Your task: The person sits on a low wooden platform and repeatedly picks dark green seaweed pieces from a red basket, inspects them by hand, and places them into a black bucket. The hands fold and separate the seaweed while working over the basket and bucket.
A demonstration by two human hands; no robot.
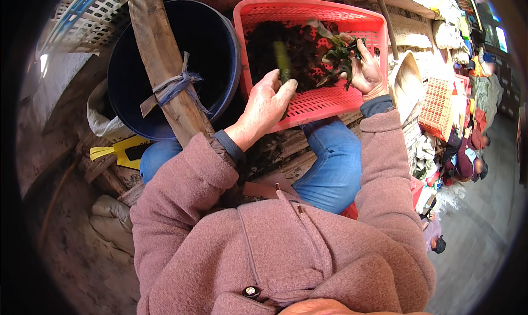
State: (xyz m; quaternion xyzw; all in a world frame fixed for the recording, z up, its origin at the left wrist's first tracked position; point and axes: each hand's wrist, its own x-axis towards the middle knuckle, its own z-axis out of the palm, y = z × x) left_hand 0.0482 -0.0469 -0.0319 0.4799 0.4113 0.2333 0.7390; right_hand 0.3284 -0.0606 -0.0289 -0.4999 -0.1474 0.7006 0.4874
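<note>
My left hand [264,104] pinches a narrow green strip [283,59], seemingly kelp or another seaweed, between thumb and fingers; its upper end is blurred. A bunch of dark green leafy seaweed [336,53] rests in my right hand [367,71], with the thumb up and the palm turned inward. Both hands are over a red perforated plastic basket [326,109], which sits tilted before my knees. Inside the basket lies a heap of dark brown seaweed [270,38]. Part of the heap is hidden behind the hands and the held pieces.
On the left stands a dark blue barrel [225,88], crossed by a wooden plank [154,38] with a cloth strip [177,82] tied round it. A white perforated basket [95,14] is beyond. Orange crates [439,104] and several people, one a seated person [466,158], are at right.
</note>
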